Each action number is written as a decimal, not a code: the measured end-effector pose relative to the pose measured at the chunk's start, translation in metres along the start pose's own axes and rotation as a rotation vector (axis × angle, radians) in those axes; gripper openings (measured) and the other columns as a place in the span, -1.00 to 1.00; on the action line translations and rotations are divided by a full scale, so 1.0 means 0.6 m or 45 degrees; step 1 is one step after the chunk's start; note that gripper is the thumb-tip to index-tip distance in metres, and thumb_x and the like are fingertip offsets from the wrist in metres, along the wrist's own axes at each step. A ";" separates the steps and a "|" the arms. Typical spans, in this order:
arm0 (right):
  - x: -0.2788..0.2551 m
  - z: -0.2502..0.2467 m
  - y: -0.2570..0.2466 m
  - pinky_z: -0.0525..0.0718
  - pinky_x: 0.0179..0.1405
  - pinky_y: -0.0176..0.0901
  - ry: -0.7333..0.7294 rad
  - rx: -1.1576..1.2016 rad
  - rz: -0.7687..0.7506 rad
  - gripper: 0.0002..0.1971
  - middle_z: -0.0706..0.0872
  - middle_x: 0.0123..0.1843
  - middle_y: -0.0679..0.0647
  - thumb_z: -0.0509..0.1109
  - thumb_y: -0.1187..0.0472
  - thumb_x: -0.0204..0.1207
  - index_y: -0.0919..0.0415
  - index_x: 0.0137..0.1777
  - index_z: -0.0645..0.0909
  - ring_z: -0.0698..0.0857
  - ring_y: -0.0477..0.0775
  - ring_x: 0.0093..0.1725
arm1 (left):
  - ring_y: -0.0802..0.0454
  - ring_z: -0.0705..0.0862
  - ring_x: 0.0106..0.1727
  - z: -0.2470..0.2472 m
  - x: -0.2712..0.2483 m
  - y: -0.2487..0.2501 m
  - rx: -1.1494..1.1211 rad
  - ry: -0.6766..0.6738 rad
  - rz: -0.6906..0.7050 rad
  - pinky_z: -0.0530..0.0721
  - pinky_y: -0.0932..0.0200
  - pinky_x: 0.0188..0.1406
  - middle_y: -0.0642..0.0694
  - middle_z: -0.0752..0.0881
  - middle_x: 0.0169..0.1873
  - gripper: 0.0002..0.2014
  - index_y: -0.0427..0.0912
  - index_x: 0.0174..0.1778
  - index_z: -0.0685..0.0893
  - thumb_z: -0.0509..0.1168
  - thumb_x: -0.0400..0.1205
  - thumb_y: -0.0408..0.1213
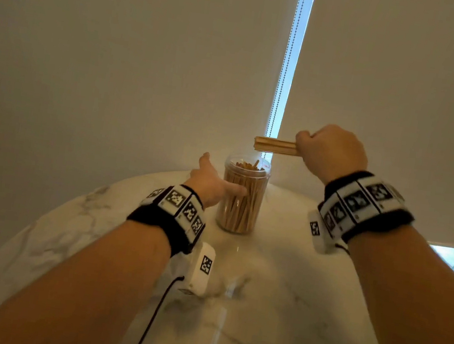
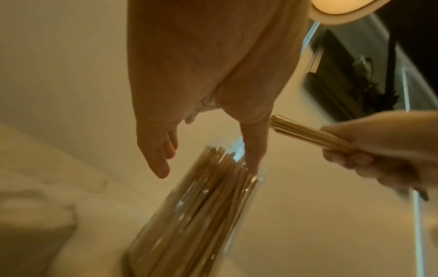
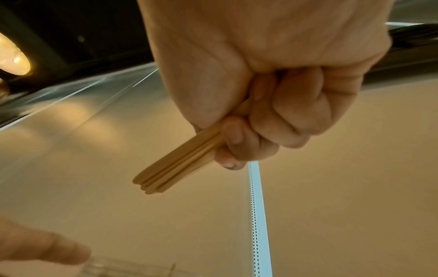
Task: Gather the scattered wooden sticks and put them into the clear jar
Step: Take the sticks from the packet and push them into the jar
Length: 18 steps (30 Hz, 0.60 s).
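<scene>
A clear jar [image 1: 242, 200], open at the top and packed with upright wooden sticks, stands at the far side of the marble table [image 1: 275, 295]. My left hand [image 1: 210, 179] is at its left side, fingers straight and spread. In the left wrist view its thumb [image 2: 253, 150] touches the jar [image 2: 196, 206] wall while the other fingers [image 2: 158, 153] stay apart from it. My right hand [image 1: 328, 151] grips a bundle of sticks [image 1: 274, 146] in a fist, held level just above and right of the jar's mouth. The right wrist view shows the fist [image 3: 260, 121] curled round the bundle [image 3: 175, 165].
Cream roller blinds hang right behind the table, with a bright gap and a bead chain [image 1: 286, 63] directly behind the jar. A black cable [image 1: 153, 316] trails from my left wrist over the marble. No loose sticks show on the visible tabletop.
</scene>
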State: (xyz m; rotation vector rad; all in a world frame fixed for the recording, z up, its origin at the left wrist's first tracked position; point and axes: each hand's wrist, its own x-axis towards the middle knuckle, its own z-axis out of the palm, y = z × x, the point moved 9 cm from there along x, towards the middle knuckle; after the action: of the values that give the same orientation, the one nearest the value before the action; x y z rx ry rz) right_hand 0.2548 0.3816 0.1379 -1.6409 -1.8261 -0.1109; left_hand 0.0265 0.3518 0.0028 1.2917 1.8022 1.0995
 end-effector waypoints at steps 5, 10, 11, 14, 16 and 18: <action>0.081 0.051 -0.077 0.50 -0.36 -0.14 -0.103 -0.379 -0.167 -0.71 0.60 -0.33 0.04 0.21 0.02 0.62 0.13 -0.24 0.59 0.55 0.04 -0.38 | -0.18 0.39 0.59 0.051 0.057 0.028 -0.085 -0.111 0.110 0.38 -0.22 0.57 -0.20 0.38 0.60 0.76 0.05 0.67 -0.44 0.71 -0.22 0.31; 0.087 0.124 -0.099 0.57 -0.22 -0.12 -0.265 -0.630 -0.293 -0.77 0.63 -0.20 0.07 0.20 0.04 0.64 0.15 -0.06 0.61 0.65 0.15 -0.17 | -0.12 0.56 0.44 0.076 0.085 0.015 -0.196 -0.028 0.258 0.54 -0.19 0.45 -0.14 0.52 0.46 0.51 0.14 0.69 -0.13 0.69 -0.09 0.24; 0.085 0.127 -0.106 0.56 -0.23 -0.12 -0.262 -0.646 -0.332 -0.76 0.63 -0.20 0.07 0.19 0.04 0.65 0.15 -0.06 0.61 0.65 0.15 -0.16 | -0.10 0.57 0.41 0.077 0.085 0.013 -0.202 -0.021 0.280 0.56 -0.18 0.43 -0.12 0.53 0.43 0.46 0.16 0.66 -0.05 0.65 -0.11 0.28; 0.087 0.115 -0.132 0.54 -0.25 -0.12 -0.185 -0.777 -0.462 -0.73 0.58 -0.27 0.05 0.17 0.06 0.65 0.17 -0.11 0.63 0.66 0.15 -0.17 | -0.08 0.59 0.36 0.077 0.084 0.011 -0.215 -0.021 0.314 0.58 -0.15 0.40 -0.11 0.54 0.37 0.35 0.18 0.62 0.02 0.63 -0.05 0.26; 0.086 0.106 -0.158 0.55 -0.27 -0.11 -0.113 -0.872 -0.579 -0.72 0.57 -0.31 0.05 0.17 0.09 0.65 0.20 -0.15 0.63 0.65 0.15 -0.22 | -0.09 0.58 0.35 0.078 0.083 0.013 -0.210 -0.015 0.319 0.59 -0.15 0.39 -0.12 0.53 0.37 0.30 0.19 0.61 0.02 0.65 0.01 0.21; 0.075 0.112 -0.185 0.54 -0.28 -0.09 -0.117 -0.916 -0.721 -0.65 0.53 -0.36 0.05 0.16 0.04 0.68 0.20 -0.26 0.57 0.62 0.16 -0.25 | -0.10 0.57 0.37 0.079 0.084 0.013 -0.222 -0.017 0.325 0.59 -0.15 0.39 -0.12 0.52 0.38 0.29 0.19 0.62 0.02 0.67 0.04 0.18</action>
State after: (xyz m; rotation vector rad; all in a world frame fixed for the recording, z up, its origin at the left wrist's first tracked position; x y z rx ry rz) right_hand 0.1264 0.4297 0.1497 -1.5042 -2.4497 -1.0564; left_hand 0.0557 0.4133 -0.0124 1.4454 1.5229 1.3495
